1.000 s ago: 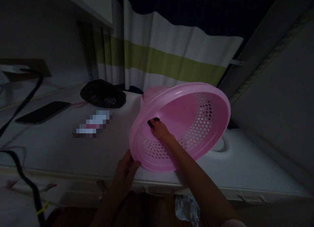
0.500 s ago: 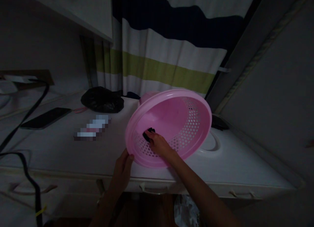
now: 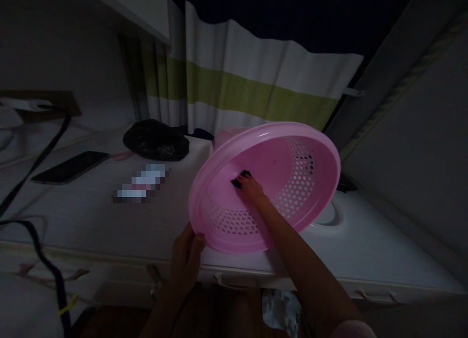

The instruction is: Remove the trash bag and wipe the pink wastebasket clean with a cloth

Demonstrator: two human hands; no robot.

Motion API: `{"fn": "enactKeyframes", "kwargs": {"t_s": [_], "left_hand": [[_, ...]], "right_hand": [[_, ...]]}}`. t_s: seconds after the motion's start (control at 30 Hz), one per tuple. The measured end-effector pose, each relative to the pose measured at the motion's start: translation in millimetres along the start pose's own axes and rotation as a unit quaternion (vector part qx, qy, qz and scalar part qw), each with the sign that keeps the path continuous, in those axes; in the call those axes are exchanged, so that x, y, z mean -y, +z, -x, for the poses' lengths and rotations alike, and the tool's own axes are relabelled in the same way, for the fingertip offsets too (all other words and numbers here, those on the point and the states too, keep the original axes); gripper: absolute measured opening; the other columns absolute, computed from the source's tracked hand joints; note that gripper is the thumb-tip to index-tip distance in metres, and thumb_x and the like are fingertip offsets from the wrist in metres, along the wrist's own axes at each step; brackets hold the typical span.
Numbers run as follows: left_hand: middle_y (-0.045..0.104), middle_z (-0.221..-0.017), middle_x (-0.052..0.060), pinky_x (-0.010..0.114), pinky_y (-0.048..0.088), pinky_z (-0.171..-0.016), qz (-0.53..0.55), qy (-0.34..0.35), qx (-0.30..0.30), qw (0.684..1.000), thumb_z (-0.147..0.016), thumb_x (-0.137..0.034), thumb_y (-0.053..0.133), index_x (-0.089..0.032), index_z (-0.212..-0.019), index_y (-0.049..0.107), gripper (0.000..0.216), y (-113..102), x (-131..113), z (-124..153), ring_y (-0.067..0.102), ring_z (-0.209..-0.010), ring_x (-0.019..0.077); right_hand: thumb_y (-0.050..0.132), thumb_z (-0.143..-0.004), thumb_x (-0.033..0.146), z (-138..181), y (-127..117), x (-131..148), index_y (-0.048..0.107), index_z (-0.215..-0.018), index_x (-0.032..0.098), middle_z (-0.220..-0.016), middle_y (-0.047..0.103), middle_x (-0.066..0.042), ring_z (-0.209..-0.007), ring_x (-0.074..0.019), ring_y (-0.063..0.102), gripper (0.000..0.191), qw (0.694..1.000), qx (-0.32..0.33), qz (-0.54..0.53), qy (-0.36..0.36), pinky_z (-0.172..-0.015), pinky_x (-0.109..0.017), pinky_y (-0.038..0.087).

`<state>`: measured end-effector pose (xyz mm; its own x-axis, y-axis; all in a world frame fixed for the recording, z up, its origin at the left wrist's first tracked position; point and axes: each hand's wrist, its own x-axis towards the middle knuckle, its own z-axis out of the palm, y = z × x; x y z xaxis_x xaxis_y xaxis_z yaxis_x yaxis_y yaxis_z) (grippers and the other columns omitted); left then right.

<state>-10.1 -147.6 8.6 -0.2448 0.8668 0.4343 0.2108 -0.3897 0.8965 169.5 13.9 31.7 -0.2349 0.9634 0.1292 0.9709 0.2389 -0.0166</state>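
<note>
A pink plastic basket (image 3: pixel 256 133) with rows of holes in its wall lies tilted on the white desk, its mouth facing me. My left hand (image 3: pixel 187 252) grips the lower left of its rim, thumb on the near side. Inside the basket is my right hand (image 3: pixel 251 188), its fingers closed on a small black cloth (image 3: pixel 240 178) against the inner surface. The cloth is bunched up and partly covered by the fingers.
On the desk (image 3: pixel 164 230) left of the basket lie a dark phone (image 3: pixel 71 167), a blurred-out object (image 3: pixel 141 183) and a black plastic bag (image 3: pixel 155 140). A white ring-shaped item (image 3: pixel 334 216) and a dark object (image 3: pixel 345 183) are at right. A black cable (image 3: pixel 40 250) hangs at far left.
My right hand has moved with the black cloth deeper and further right inside the basket. The basket appears slightly more to the right as the view shifts. My left hand stays on the rim.
</note>
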Motion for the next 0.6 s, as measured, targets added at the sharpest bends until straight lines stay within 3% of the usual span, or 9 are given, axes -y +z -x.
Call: {"fn": "enactKeyframes", "kwargs": {"t_s": [0.1,0.2,0.3,0.43,0.6], "left_hand": [[0.04,-0.045,-0.005,0.02,0.027,-0.042,0.005,0.001,0.043,0.999,-0.08,-0.042,0.038,-0.018,-0.06,0.044,0.032,-0.9,0.6,-2.5,0.035,-0.042,0.0079],[0.046,-0.046,-0.004,0.02,0.032,-0.044,0.0,0.018,0.122,0.992,-0.082,-0.037,0.036,-0.017,-0.063,0.048,0.03,-3.9,2.3,-5.5,0.041,-0.042,0.0088],[0.058,-0.058,0.001,0.022,0.041,-0.054,-0.029,0.064,0.203,0.977,-0.082,-0.031,0.036,-0.017,-0.069,0.055,0.027,-7.5,7.6,-5.6,0.053,-0.056,0.0122],[0.066,-0.082,0.005,0.026,0.046,-0.07,-0.075,0.104,0.196,0.972,-0.078,-0.031,0.041,-0.018,-0.084,0.062,0.025,-11.2,15.8,-0.4,0.058,-0.077,0.017],[0.066,-0.074,0.004,0.025,0.046,-0.068,-0.079,0.116,0.201,0.969,-0.08,-0.03,0.038,-0.019,-0.077,0.063,0.028,-12.5,15.4,4.3,0.057,-0.071,0.0152]], "right_hand": [[0.039,-0.082,0.013,-4.6,4.6,-1.8,0.05,-0.119,0.015,-0.124,0.051,-0.007,-0.122,-0.0202,0.035,0.039,0.999,-0.014,0.0,0.029,-0.101,-0.033,0.028],[0.043,-0.081,0.017,-0.8,9.2,5.9,0.048,-0.121,0.015,-0.126,0.049,-0.006,-0.121,-0.0203,0.038,0.041,0.999,-0.017,-0.029,0.017,-0.1,-0.032,0.031],[0.043,-0.079,0.012,11.2,11.2,14.2,0.048,-0.122,0.017,-0.127,0.049,-0.004,-0.118,-0.0191,0.042,0.044,0.997,-0.029,-0.076,-0.008,-0.097,-0.03,0.035],[0.04,-0.076,0.005,36.5,8.7,17.8,0.051,-0.118,0.022,-0.122,0.053,0.0,-0.109,-0.0148,0.051,0.047,0.981,-0.03,-0.18,-0.067,-0.096,-0.028,0.038],[0.039,-0.078,0.007,63.0,1.2,3.3,0.049,-0.12,0.019,-0.124,0.05,-0.002,-0.117,-0.0115,0.044,0.046,0.935,-0.022,-0.282,-0.215,-0.102,-0.031,0.03]]}}
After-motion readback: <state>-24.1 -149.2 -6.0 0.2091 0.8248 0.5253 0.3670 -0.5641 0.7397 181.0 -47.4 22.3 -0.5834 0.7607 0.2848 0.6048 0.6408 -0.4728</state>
